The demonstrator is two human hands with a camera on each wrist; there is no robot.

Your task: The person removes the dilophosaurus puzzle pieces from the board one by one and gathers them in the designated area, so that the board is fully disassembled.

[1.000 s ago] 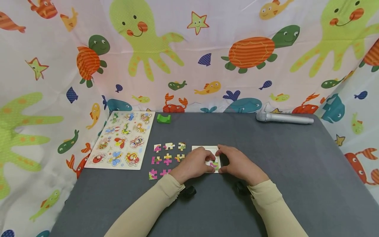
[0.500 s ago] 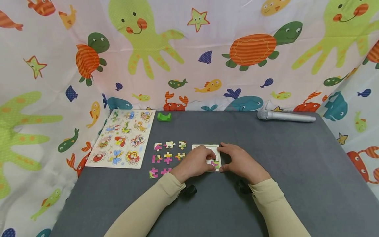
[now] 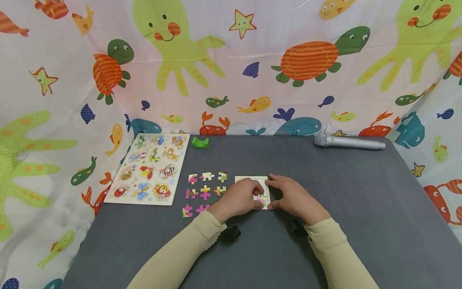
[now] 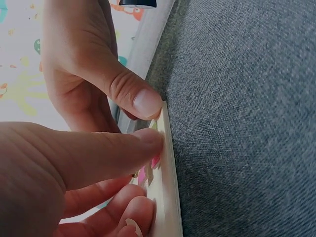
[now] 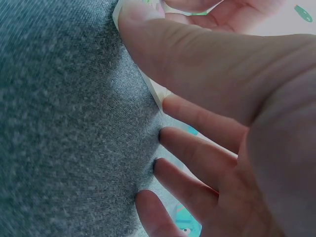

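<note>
A small white puzzle tray (image 3: 251, 178) lies flat on the grey table in the head view. My left hand (image 3: 239, 199) reaches over its left side and pinches a pink-and-green jigsaw piece (image 3: 263, 199) at the tray's lower right corner; fingers partly cover it. In the left wrist view, pink edges of the jigsaw piece (image 4: 142, 176) show between thumb and fingers. My right hand (image 3: 296, 198) grips the tray's right edge, thumb at the near corner and forefinger at the far one. In the right wrist view its other fingers touch the table beside the puzzle tray (image 5: 154, 93).
Several loose jigsaw pieces (image 3: 205, 192) lie in rows left of the tray. Farther left is a picture board (image 3: 147, 170) with insects. A green block (image 3: 200, 143) and a silver microphone (image 3: 349, 142) lie along the back, before a printed curtain (image 3: 231, 80).
Both hands stay at the tray. The jigsaw piece under my left fingers has shifted slightly at the corner. The head view has moved a little.
</note>
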